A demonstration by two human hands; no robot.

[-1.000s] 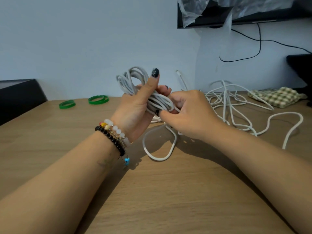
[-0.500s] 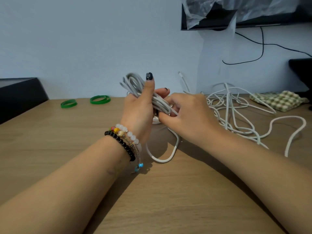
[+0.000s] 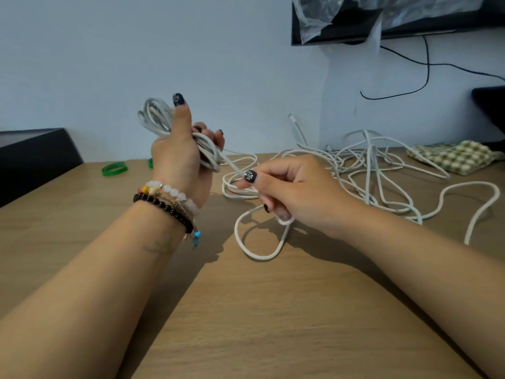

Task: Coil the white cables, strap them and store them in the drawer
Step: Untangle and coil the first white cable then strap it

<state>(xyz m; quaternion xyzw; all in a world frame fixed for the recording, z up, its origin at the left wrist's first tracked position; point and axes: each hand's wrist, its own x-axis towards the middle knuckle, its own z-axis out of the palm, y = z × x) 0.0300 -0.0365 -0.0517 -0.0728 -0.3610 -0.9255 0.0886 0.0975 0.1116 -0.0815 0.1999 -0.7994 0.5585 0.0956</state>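
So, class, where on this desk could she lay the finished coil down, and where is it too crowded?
Bare wood lies in the near middle of the table, between the two forearms and in front of the small cable loop. Another free patch lies at the left, between the green bands and the left hand. The far right is crowded with loose white cable, up to the checked cloth.

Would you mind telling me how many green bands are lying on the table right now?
2: one green band lies on the table's far left; a second green band shows just beyond it, mostly hidden behind the left hand.

Beaded bracelets (image 3: 166,203) circle the left wrist; nails (image 3: 250,176) painted dark.
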